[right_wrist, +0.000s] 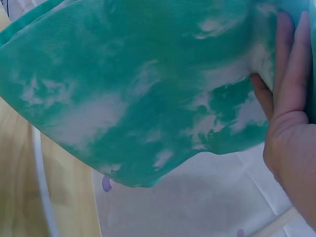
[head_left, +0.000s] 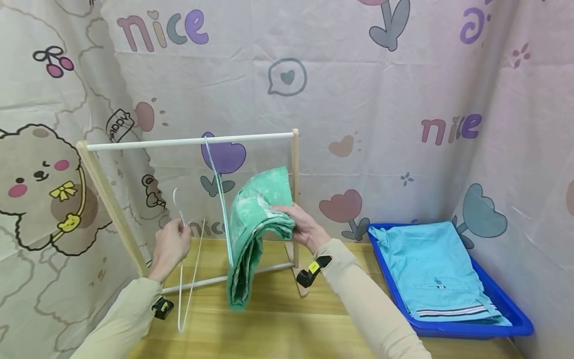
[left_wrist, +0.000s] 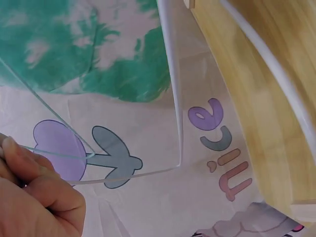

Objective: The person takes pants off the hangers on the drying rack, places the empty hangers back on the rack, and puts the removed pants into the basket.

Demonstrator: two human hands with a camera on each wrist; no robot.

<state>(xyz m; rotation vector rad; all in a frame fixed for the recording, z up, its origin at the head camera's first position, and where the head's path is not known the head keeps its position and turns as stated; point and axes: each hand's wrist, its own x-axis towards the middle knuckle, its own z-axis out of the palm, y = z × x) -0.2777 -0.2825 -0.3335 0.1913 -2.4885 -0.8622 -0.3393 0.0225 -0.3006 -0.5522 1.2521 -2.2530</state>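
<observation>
My left hand [head_left: 172, 244] pinches a white hanger [head_left: 180, 304] just below its hook, the frame hanging down edge-on. In the left wrist view the hanger's white side [left_wrist: 176, 108] runs up past the thumb and fingers. My right hand [head_left: 302, 224] holds a folded green-and-white tie-dye garment [head_left: 260, 199], which droops in a bent fold in front of the rack. Right fingers [right_wrist: 294, 74] lie along the cloth in the right wrist view. Between the hands, a pale blue hanger [head_left: 220, 192] hangs from the rack bar [head_left: 255, 137], its lower end right at the garment's left edge.
The rack's wooden posts [head_left: 107, 199] and lower white rod [head_left: 197, 283] stand on the wood-grain table [head_left: 287, 324]. At the right, a blue tray [head_left: 475, 330] holds folded light blue clothing [head_left: 430, 264] with a striped edge. A printed curtain [head_left: 341, 99] surrounds the back and sides.
</observation>
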